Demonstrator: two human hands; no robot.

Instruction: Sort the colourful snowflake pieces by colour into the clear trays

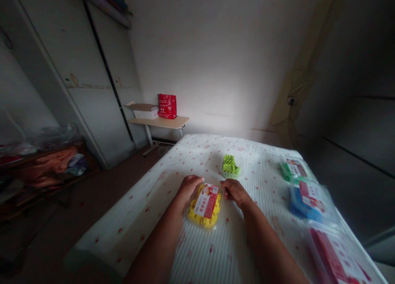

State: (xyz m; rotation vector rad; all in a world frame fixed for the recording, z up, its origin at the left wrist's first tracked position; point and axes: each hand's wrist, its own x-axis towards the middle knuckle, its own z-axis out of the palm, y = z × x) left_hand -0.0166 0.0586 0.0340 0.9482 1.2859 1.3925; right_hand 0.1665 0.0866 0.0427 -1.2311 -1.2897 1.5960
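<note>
A clear plastic box [191, 215] of yellow pieces lies on the striped bed cover in front of me, with a red and white label [207, 201] across its lid. My left hand [189, 188] grips its upper left corner, thumb along the edge and the other fingers mostly hidden. At the upper right corner, the fingers of my right hand [235, 190] are curled in and pinch the rim. Just beyond my hands sits a clear tray [231, 176] without a visible label, holding bright green studded pieces [228, 165].
Along the bed's right side lie labelled boxes with green [286, 172], blue [300, 204] and dark pink [327, 251] contents. The bed cover [148, 218] has small red marks. A small table [166, 121] bearing a red bag [167, 106] and a white box [145, 113] stands against the wall.
</note>
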